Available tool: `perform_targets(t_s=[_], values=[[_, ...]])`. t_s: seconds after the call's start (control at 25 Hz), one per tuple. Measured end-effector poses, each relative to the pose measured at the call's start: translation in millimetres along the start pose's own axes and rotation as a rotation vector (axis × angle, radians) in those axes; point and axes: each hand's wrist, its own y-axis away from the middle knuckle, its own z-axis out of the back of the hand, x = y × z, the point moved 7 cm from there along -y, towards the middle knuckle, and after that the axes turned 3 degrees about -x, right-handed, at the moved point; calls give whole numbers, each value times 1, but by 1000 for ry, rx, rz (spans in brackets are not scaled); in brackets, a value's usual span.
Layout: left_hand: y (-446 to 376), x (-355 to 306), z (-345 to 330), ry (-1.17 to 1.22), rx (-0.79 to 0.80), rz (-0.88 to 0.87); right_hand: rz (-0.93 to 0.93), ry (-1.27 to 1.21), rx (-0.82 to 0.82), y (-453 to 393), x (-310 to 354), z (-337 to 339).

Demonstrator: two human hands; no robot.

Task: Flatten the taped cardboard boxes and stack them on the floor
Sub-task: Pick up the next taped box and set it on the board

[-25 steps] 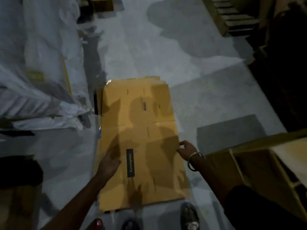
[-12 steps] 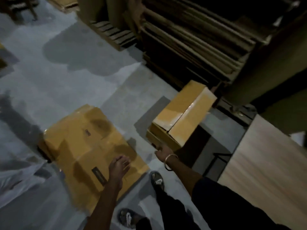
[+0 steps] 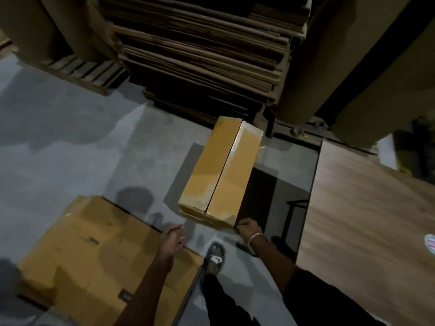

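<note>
A long taped cardboard box [image 3: 219, 170], shiny tape along its top seam, sits lifted above the grey floor. My right hand [image 3: 248, 228], a bangle at the wrist, grips its near right corner with curled fingers. My left hand [image 3: 173, 237] hangs with relaxed fingers, holding nothing, over the far edge of the flattened cardboard stack [image 3: 94, 255] that lies on the floor at lower left.
A tall pile of flat cardboard sheets [image 3: 200, 55] on a pallet stands behind the box. A wooden tabletop [image 3: 367, 220] fills the right side with a dark metal frame [image 3: 294, 208] beside it. My sandalled foot [image 3: 214, 257] stands between stack and table. A pallet [image 3: 82, 71] lies upper left.
I turned right, away from the flattened stack. My right hand left the stack and took hold of the taped box's near corner. My left hand lifted off the flattened cardboard.
</note>
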Motion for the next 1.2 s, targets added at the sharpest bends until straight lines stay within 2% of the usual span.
perform_targets(t_s=[0.2,0.36,0.52,0.64,0.88,1.2], values=[[-103,-51,-25,-307,-65,-114,-153,-120,-25,-85,7,-6],[-167,-80,-44,-330,-138,-215,-253,-321,-42,-138,12,-22],[-212,-90,-71,-389,-40,-210,-350,-508,-28,-170,15,-52],[-218,-88,-84,-417,39,-158,-333,-564,-2,-179,18,-65],[-227,-64,-84,-353,-25,-103,-336,-650,52,-184,7,-72],[-158,-47,-79,-253,-20,-172,-63,-716,-84,-137,18,-21]])
